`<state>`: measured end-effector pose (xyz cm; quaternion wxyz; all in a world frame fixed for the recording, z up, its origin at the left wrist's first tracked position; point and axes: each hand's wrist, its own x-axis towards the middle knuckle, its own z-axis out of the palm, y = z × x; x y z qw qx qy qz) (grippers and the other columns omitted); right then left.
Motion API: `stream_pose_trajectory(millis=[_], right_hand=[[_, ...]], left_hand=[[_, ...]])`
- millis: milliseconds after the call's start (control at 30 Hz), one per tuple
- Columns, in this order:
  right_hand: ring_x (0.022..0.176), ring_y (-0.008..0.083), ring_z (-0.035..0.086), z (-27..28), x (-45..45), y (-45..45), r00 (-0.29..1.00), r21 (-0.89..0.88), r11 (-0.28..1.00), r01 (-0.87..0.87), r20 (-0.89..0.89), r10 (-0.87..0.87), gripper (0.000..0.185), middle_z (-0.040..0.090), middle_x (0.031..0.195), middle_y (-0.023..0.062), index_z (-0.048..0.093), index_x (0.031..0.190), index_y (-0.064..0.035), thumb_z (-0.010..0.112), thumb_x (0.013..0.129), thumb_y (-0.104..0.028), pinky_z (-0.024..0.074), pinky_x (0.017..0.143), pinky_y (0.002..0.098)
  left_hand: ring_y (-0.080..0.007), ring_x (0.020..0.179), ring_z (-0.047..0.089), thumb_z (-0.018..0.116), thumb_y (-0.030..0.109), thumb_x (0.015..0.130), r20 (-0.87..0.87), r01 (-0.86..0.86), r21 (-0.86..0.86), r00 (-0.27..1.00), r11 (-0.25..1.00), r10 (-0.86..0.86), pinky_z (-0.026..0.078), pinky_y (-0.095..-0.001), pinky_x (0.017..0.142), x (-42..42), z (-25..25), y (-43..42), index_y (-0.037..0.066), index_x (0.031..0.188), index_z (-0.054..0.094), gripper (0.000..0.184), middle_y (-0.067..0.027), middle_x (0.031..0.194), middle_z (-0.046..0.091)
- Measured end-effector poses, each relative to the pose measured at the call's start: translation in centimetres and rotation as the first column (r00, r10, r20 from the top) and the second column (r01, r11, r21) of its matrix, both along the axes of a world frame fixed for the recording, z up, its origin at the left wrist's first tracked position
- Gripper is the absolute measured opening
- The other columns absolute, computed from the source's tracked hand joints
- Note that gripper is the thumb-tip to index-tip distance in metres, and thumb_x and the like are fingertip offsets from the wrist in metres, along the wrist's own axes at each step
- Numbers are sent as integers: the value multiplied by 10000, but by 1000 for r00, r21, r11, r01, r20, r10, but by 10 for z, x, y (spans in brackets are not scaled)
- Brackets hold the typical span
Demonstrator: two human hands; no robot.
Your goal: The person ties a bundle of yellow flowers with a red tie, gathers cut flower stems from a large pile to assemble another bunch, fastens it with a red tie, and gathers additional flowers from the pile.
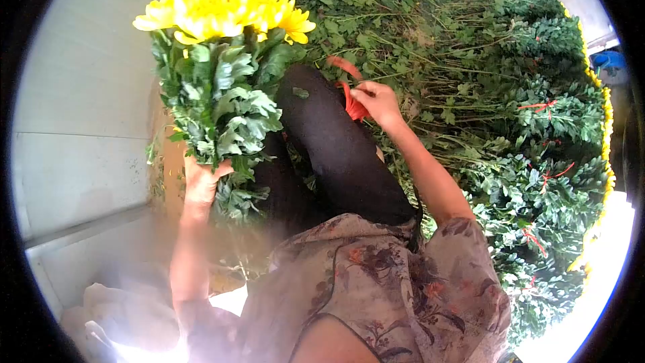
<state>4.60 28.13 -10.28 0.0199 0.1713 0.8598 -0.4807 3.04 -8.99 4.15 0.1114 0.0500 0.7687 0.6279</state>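
Head view: at upper left, your left hand [201,180] wraps low around the yellow flower bunch [218,87]; near center, your right hand [377,102] pinches red strips [352,105]. Best grip snugly without crushing, teasing strips apart singly.

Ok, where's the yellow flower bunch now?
Upper left of the head view: the yellow flower bunch is held in the left hand, beside the dark trousers.

A loose, pale greyish-pink fabric shirt [396,275] printed with red and dark flowers, with thin dark piping. On the shirt's right side, a short, wide matching sleeve [453,245]. Beyond the shirt's hem, plain black trousers [336,148]. Left hand [201,180] and right hand [379,103] are bare.
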Motion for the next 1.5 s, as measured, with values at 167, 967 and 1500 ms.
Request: stream_pose_trajectory(millis=[167, 967, 1500], right_hand=[[575, 68, 467, 33, 13, 3, 957, -525, 827, 199, -79, -280, 257, 536, 644, -28, 704, 971, -75, 560, 930, -284, 416, 558, 252], [661, 158, 503, 118, 9, -136, 653, -239, 796, -557, -718, 241, 177, 546, 753, 55, 522, 858, 22, 470, 952, -119, 398, 614, 308], [747, 190, 598, 145, -52, -138, 478, 206, 763, -613, -672, 566, 83, 581, 946, 88, 569, 861, 36, 533, 884, -36, 476, 659, 287]], left_hand=[[-199, 953, 579, 863, 147, 548, 86, -55, 38, 995, 998, 51, 462, -364, 860, -18, -14, -40, 49, 1136, 584, 657, -51, 1046, 622], [-247, 1045, 533, 722, 167, 624, 494, 250, -7, 843, 968, -214, 433, -332, 889, -24, 98, 4, 53, 1001, 703, 394, -160, 1184, 501], [-292, 930, 637, 634, 195, 705, 14, 287, -802, 886, 523, -464, 512, -395, 790, -33, -7, 101, 5, 894, 594, 271, -193, 882, 644]])
